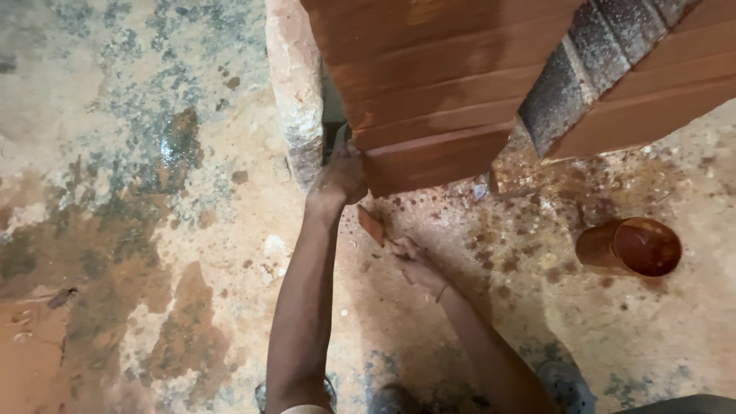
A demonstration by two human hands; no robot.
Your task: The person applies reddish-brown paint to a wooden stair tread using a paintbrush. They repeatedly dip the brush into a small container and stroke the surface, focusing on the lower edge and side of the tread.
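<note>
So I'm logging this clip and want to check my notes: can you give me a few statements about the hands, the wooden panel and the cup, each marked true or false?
1. The left hand grips the lower edge of the reddish-brown wooden panel. True.
2. The right hand is pressed flat on the panel. False: it is lower, near the floor, at a small reddish piece, apart from the panel.
3. A brown cup lies on its side on the floor to the right. True.
4. The cup stands upright on the panel. False: it is down on the floor, tipped over.
5. The floor is clean and evenly coloured. False: it is blotched with reddish and dark stains.
</note>
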